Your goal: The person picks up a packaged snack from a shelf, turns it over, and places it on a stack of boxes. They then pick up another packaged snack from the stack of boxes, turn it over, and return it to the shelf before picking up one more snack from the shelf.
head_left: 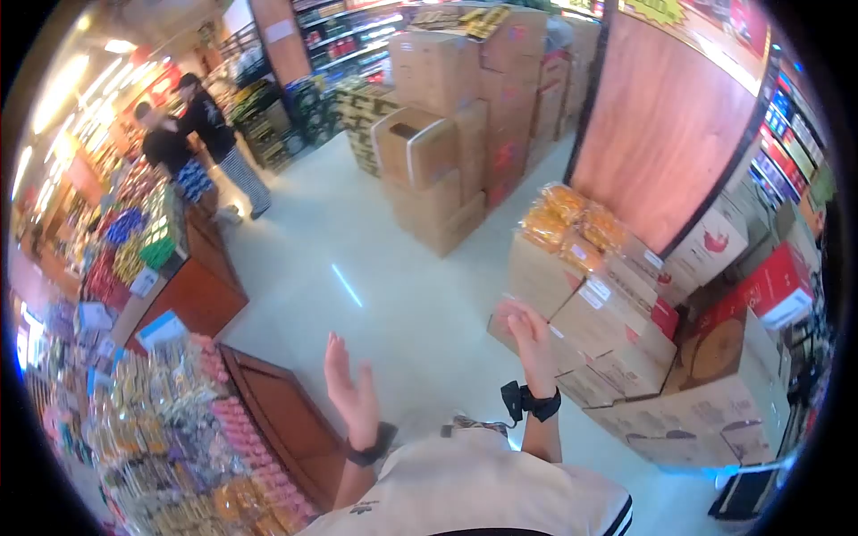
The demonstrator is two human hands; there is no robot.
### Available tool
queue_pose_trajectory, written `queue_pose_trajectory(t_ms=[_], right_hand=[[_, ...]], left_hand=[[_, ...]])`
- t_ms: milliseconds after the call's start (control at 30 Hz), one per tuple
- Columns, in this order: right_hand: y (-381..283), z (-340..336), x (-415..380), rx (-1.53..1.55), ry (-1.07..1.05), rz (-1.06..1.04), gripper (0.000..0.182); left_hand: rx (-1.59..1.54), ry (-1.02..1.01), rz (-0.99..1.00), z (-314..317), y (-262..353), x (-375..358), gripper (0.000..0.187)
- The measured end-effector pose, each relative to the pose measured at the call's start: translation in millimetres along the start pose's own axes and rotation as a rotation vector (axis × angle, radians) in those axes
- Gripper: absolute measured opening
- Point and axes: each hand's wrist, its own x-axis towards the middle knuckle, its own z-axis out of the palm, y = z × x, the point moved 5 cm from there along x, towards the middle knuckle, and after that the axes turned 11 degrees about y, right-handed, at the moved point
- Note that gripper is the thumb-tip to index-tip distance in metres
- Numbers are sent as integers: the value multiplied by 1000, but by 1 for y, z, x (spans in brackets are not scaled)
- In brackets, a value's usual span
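My left hand (351, 393) is raised in front of my body, fingers pointing up and thumb apart, with nothing in it. A dark band circles its wrist. To its left stands a wooden display bin (290, 402) topped with packaged goods. My right hand (529, 339) is held up a little farther forward, fingers loosely bent toward the left and slightly blurred; no object shows in it. A black strap with a small device (536, 402) sits on that wrist. Nearest to this hand are stacked cardboard boxes (608, 330), with bagged orange-yellow food packs (567, 219) on top.
Tall cardboard cartons (438, 62) stand ahead beside a wood-panelled pillar (670, 116). A large opened carton (715, 393) and a red box (769, 286) are at right. Two people (210, 134) stand at far left near a produce stand (201, 268). Pale shiny floor (340, 241) runs between.
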Motion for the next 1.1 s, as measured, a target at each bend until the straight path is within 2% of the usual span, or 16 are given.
queue_pose_trajectory(t_ms=[167,433,567,633,833,1000,1100], right_hand=[[13,-35,24,-31,103,24,29],[28,-36,57,-23,161,47,27],[39,-46,86,-130,274,-42,27],[23,-40,102,-127,292,-63,27],[-3,-21,146,-150,483,-75,28],[19,0,168,-189,585,-106,30],[21,-2,167,-250,619,-14,30]], left_hand=[[5,-99,8,45,-11,10,52],[-45,-314,-54,115,-46,39,51],[-103,-399,-139,160,-66,67,50],[-115,-441,-148,182,-73,87,49],[-56,-657,16,246,-95,149,52],[-151,-786,-42,297,-124,180,55],[-134,-857,-96,314,-135,183,57]])
